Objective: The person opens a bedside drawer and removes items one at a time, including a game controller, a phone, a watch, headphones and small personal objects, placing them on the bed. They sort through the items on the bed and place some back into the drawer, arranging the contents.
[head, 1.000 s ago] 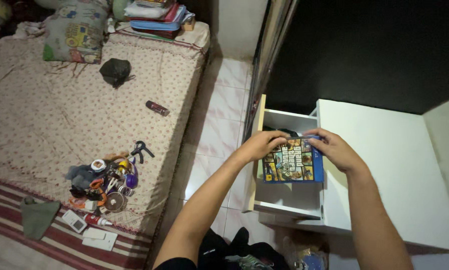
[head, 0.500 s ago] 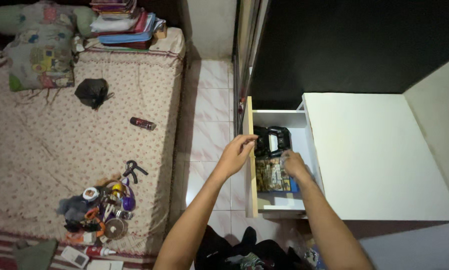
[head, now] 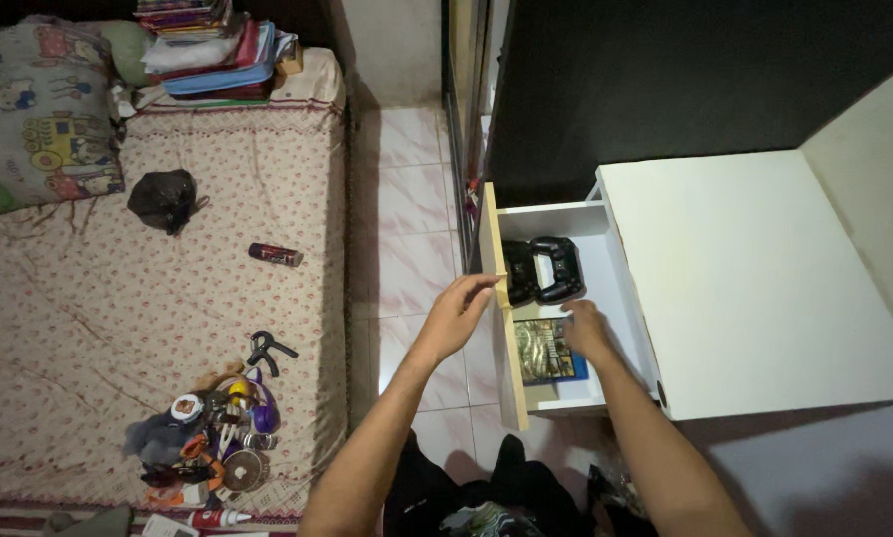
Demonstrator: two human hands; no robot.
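The game case [head: 546, 350] already lies flat in the open drawer [head: 605, 221], just before the black controller [head: 543, 268]. My right hand [head: 588, 331] rests loosely on it; my left hand [head: 456, 316], fingers curled, touches the drawer's front, not yet pushed shut.

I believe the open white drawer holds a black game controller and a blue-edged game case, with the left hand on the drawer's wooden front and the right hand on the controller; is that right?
Not quite: in the head view the right hand rests on the blue-edged game case, not the black game controller. The left hand is at the open white drawer's wooden front, as you say.
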